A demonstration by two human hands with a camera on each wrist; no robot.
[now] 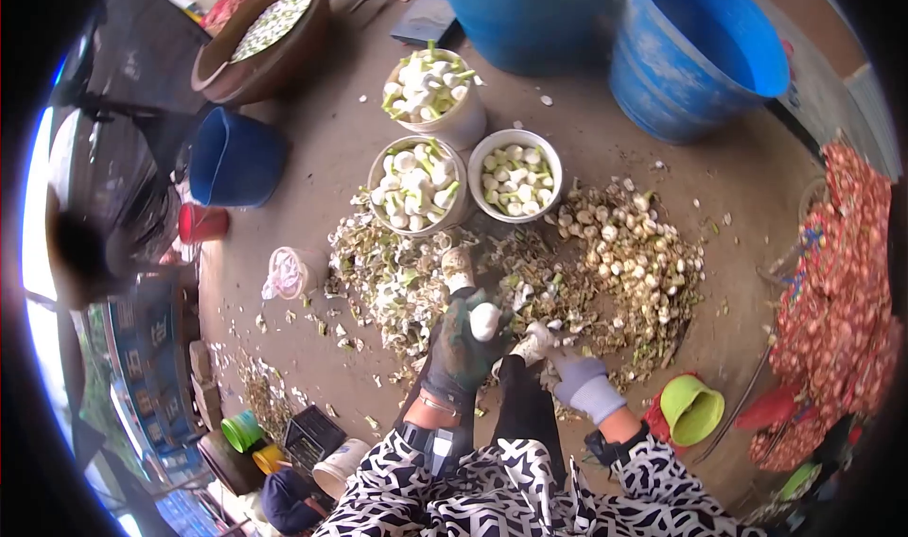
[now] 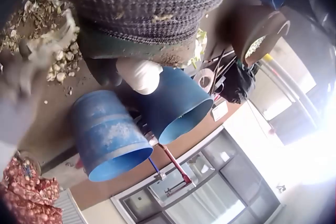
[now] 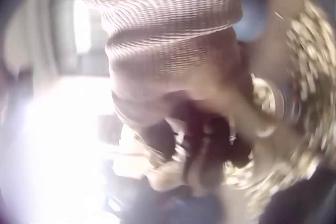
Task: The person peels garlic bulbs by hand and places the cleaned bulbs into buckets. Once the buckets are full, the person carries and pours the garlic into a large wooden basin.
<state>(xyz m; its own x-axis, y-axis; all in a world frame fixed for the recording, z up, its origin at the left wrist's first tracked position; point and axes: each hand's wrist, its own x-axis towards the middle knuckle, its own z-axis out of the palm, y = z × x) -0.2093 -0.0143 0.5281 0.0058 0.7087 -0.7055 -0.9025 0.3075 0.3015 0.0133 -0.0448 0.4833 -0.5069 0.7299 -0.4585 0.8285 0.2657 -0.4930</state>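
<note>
In the head view, my left hand [image 1: 461, 348], in a dark green-grey glove, grips a smooth white garlic bulb [image 1: 484, 321]. The bulb [image 2: 142, 76] also shows below the glove's palm [image 2: 139, 50] in the left wrist view. My right hand [image 1: 584, 386], in a pale lilac glove, is low beside my shoe, its fingers blurred. Motion smears the right wrist view, where the gloved hand [image 3: 178, 82] has bent fingers; whether they hold anything is unclear. Beyond my feet lie a heap of bulbs [image 1: 638, 253] and loose peelings [image 1: 388, 286].
Two buckets [image 1: 416, 185] [image 1: 437, 93] and a white bowl [image 1: 517, 176] hold trimmed garlic. Large blue tubs [image 1: 662, 74] stand behind. Red net sacks [image 1: 832, 301] lie at the right, near a lime-green container [image 1: 691, 410]. A small pale bucket [image 1: 291, 274] stands left of the peelings.
</note>
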